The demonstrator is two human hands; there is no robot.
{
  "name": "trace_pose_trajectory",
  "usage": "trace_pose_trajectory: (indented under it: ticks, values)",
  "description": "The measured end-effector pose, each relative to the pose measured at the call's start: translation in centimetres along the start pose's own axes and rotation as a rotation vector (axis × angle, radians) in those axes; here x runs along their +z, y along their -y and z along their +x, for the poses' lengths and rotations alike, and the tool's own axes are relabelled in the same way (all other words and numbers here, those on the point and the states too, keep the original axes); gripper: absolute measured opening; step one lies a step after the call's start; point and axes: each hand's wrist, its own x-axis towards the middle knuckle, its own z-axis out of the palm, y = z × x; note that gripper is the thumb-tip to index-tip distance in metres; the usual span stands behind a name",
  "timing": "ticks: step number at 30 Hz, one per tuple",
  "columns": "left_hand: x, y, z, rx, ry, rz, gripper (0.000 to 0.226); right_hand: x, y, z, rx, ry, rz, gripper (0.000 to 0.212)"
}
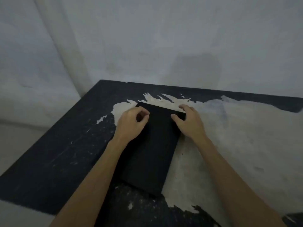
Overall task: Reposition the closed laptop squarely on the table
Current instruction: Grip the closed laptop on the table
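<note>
A closed black laptop [150, 153] lies flat on the worn table [57, 153], its long side running away from me and turned slightly clockwise against the table's edges. My left hand [132, 123] rests on the laptop's far left part, fingers curled with the tips on the lid. My right hand [188, 122] grips the far right corner, thumb on top of the lid and fingers wrapped over the far edge. Part of the left side of the laptop is hidden under my left forearm.
The table top is black with a large patch of peeled, pale surface [229, 136] on the right and centre. A grey wall [164, 46] stands right behind the far edge. The left edge of the table drops to a pale floor [19, 140].
</note>
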Motion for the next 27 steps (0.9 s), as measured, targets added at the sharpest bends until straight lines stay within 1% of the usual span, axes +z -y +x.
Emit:
trace_pose_trajectory:
  ticks: [2, 3, 7, 8, 10, 12, 14, 18, 21, 24, 27]
  values:
    - [-0.6, 0.9, 0.1, -0.052, 0.018, 0.022, 0.011, 0.4, 0.4, 0.3, 0.020, 0.026, -0.038, 0.058]
    - [-0.7, 1.4, 0.1, -0.074, 0.034, 0.054, 0.016, 0.6, 0.4, 0.4, 0.028, 0.023, -0.053, 0.059]
    - [-0.6, 2.2, 0.3, -0.255, 0.131, 0.096, 0.058, 1.3, 0.5, 0.3, 0.042, 0.005, -0.065, 0.059]
    - [-0.5, 2.3, 0.5, -0.305, 0.147, 0.120, 0.065, 1.4, 0.5, 0.3, 0.036, 0.002, -0.066, 0.059]
    - [-0.2, 2.6, 0.9, -0.372, 0.169, 0.205, 0.072, 1.6, 0.2, 0.4, 0.033, 0.002, -0.047, 0.056]
    - [0.2, 2.6, 0.9, -0.394, 0.185, 0.255, 0.074, 1.8, 0.2, 0.6, 0.020, 0.010, -0.026, 0.052]
    - [0.4, 2.7, 1.0, -0.412, 0.182, 0.255, 0.077, 1.9, 0.1, 0.8, 0.006, 0.030, -0.012, 0.045]
    - [0.5, 2.8, 1.3, -0.432, 0.167, 0.209, 0.082, 1.8, 0.4, 1.1, 0.003, 0.046, 0.051, 0.035]
    - [0.5, 2.9, 1.3, -0.444, 0.147, 0.125, 0.081, 1.7, 0.7, 1.0, 0.001, 0.048, 0.124, 0.033]
    - [0.2, 2.8, 1.6, -0.434, 0.113, 0.032, 0.073, 1.4, 1.2, 0.9, 0.003, -0.010, 0.223, 0.030]
    - [-0.3, 2.9, 2.0, -0.438, 0.102, -0.116, 0.052, 1.3, 2.0, 1.0, 0.024, -0.140, 0.359, 0.027]
